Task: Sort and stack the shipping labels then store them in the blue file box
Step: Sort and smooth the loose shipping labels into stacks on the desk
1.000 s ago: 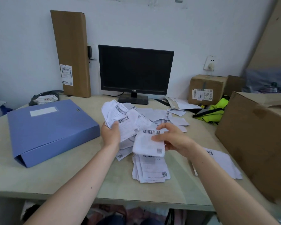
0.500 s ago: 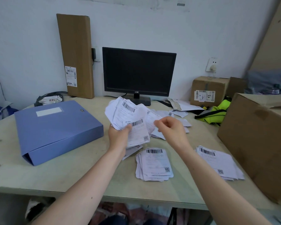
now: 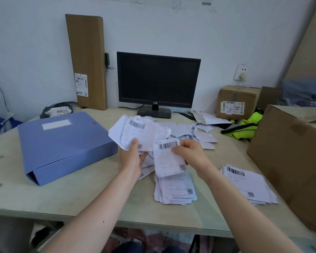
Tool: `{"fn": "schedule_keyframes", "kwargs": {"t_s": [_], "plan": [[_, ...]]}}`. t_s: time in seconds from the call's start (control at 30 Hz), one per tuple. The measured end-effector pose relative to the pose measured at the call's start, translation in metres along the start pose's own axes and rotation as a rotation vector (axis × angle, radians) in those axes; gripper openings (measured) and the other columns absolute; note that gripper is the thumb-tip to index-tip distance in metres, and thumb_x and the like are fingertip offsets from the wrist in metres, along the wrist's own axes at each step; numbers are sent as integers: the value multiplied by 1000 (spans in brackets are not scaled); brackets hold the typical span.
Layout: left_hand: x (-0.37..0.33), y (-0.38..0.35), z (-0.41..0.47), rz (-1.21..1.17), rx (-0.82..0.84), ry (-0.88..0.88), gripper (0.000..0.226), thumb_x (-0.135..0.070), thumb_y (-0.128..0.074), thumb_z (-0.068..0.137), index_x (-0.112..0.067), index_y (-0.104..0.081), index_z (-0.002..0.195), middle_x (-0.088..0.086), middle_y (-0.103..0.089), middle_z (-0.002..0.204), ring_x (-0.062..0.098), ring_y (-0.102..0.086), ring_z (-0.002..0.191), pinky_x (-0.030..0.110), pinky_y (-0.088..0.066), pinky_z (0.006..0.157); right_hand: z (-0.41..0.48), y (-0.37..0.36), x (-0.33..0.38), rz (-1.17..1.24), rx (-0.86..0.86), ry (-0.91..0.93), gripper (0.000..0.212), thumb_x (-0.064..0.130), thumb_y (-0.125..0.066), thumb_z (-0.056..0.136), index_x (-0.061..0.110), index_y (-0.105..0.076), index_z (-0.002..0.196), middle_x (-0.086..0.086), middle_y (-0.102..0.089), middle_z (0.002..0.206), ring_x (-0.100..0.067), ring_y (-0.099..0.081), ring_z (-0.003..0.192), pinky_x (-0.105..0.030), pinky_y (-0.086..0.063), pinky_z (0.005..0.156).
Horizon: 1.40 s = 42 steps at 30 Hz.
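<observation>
Your blue file box lies flat and closed, so what it holds cannot be seen. Bare table runs from its near wall to the front edge. Just right of the box, your left hand grips a fanned bundle of labels, with the thumb pressed on the front sheet. Further right, your right hand pinches a single label beside its barcode. It is held lengthwise, barcode end away from you. Below it, a sorted stack lies with its long axis the same way. Loose labels are spread behind your hands. Right again, across a bare strip, a second stack sits close to a large cardboard box that closes off that side.
</observation>
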State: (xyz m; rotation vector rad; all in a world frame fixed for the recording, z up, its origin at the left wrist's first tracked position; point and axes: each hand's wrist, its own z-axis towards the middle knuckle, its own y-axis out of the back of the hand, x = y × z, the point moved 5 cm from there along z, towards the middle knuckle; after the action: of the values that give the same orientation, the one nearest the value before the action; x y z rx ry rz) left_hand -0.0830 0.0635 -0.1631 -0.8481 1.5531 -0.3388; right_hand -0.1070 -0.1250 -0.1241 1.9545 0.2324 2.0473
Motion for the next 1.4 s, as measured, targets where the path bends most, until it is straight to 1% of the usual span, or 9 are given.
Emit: {"fn": "schedule_keyframes", "kwargs": {"t_s": [0.2, 0.27, 0.33, 0.43, 0.53, 0.77, 0.9, 1.07, 1.4], "plan": [[-1, 6, 11, -3, 9, -31, 31, 0, -56, 93, -16, -58, 119, 1, -66, 108, 15, -65, 93, 29, -59, 65, -5, 12, -30, -432, 112, -168, 24, 14, -70, 70, 18, -46, 71, 0, -47, 68, -15, -42, 59, -25, -32, 52], [3, 4, 10, 35, 30, -19, 26, 5, -57, 90, -15, -62, 107, 2, -67, 102, 16, -65, 89, 27, -60, 63, -8, 12, -34, -580, 139, -178, 30, 24, -74, 69, 19, -52, 88, 2, -56, 82, -14, -53, 71, -28, -39, 62], [6, 0, 5, 75, 53, 0, 25, 8, -59, 88, -17, -63, 94, 4, -67, 97, 14, -66, 81, 27, -59, 65, -8, 15, -26, -393, 25, -129, 40, 25, -70, 77, 21, -50, 111, 2, -57, 96, -12, -57, 80, -26, -43, 65], [10, -5, -4, 142, 112, 29, 24, 9, -61, 86, -15, -64, 89, 4, -70, 88, 12, -69, 68, 25, -57, 53, -9, 25, 0, 82, -194, 33, 25, 20, -55, 90, 17, -55, 116, -5, -63, 105, -13, -59, 83, -27, -46, 70], [14, -12, -9, 165, 178, 43, 26, 14, -59, 84, -9, -64, 96, 9, -69, 96, 19, -68, 78, 29, -60, 62, -7, 22, 13, 264, -115, -12, 27, 36, -60, 91, 17, -56, 110, -7, -68, 104, -19, -69, 88, -38, -57, 81], [14, -23, -17, 43, 290, 62, 36, 20, -48, 86, -3, -63, 109, 15, -68, 109, 30, -64, 99, 46, -49, 95, -7, -10, 0, 447, 262, -146, 39, 36, -59, 94, 7, -64, 119, -19, -72, 108, -35, -69, 102, -45, -53, 95], [18, -22, -10, -49, 275, 100, 42, 18, -44, 88, 1, -57, 124, 19, -65, 117, 34, -61, 109, 50, -44, 101, -4, -14, 0, 472, 217, -136, 34, 33, -60, 94, 5, -66, 112, -17, -73, 105, -30, -71, 94, -40, -57, 87], [17, -24, -11, -107, 296, 121, 45, 15, -45, 88, -1, -55, 129, 19, -63, 124, 33, -61, 113, 45, -49, 97, -4, -14, 2, 428, 110, -101, 13, 14, -69, 88, 13, -61, 77, -20, -73, 97, -28, -71, 85, -35, -60, 81], [17, -24, -15, -110, 291, 142, 42, 11, -55, 88, -6, -58, 126, 14, -66, 121, 27, -65, 107, 36, -55, 85, -2, -4, -4, 462, 8, -94, 22, 5, -78, 77, 12, -57, 77, -9, -71, 83, -19, -69, 72, -30, -60, 74]]}}
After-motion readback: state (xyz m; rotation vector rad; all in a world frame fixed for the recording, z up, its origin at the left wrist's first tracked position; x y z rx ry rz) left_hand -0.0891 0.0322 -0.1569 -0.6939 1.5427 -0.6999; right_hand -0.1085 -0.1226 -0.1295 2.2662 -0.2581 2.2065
